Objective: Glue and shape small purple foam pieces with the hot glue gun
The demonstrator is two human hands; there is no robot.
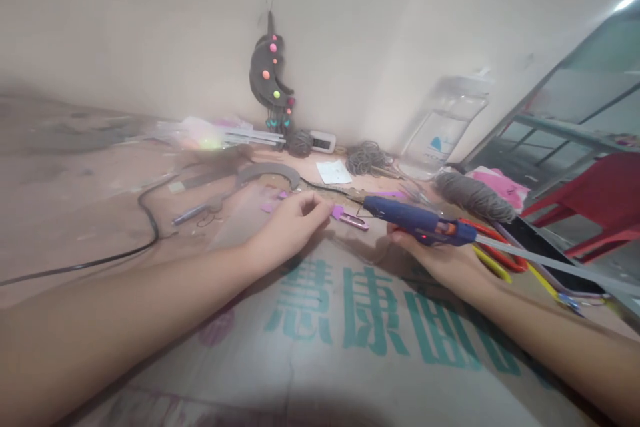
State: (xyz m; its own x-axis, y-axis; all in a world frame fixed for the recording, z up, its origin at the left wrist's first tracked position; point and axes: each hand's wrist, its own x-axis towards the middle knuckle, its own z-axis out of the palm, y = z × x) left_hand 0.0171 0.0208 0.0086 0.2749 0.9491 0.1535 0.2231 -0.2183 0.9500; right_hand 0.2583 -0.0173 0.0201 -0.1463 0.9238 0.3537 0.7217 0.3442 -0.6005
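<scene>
My right hand (425, 250) is wrapped round a blue hot glue gun (413, 217), its nozzle pointing left and a small red light showing on its body. A long pale glue stick (530, 252) sticks out of the gun's back end. My left hand (293, 223) is closed, thumb and fingers pinched together; whatever is between them is hidden. Just right of its fingertips lies a small purple piece with a slotted metal part (353, 219); I cannot tell whether they touch. Behind the hand is a grey crescent (267, 172), with purple scraps (273, 203) nearby.
A grey crescent ornament with coloured dots (267, 73) leans on the wall. Grey yarn (369, 159), a large water bottle (445, 127) and white sticks (250, 135) stand behind. Orange-handled scissors (500, 250) and a phone (545, 257) lie right. A black cable (150, 213) crosses the left side.
</scene>
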